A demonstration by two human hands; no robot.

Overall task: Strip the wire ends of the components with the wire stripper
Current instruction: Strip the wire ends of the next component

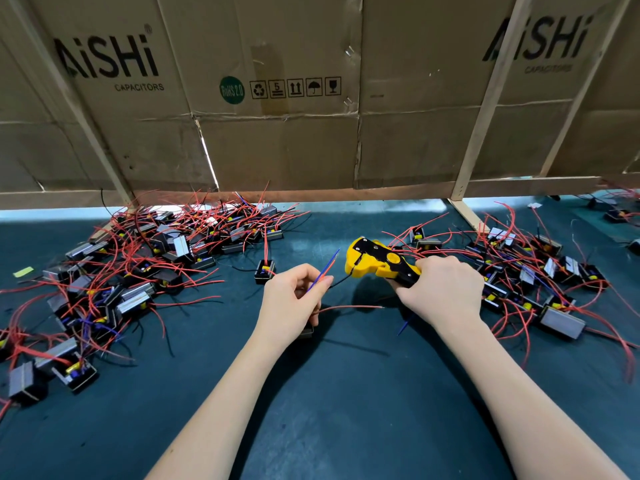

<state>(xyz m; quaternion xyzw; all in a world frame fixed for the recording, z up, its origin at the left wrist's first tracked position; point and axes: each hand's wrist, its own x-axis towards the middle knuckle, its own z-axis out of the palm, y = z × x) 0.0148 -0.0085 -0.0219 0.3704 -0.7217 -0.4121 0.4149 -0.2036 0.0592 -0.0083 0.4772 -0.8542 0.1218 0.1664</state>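
Right hand (441, 289) grip closed round wire stripper (379, 262) handles; left hand (294, 296) grip pinches black wire (341, 280) running into stripper head.

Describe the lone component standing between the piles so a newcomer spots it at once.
Start at the big left pile on the green mat. Just right of it, above the left hand, stands one small black component, apart from the heap, with a single red wire rising straight up.
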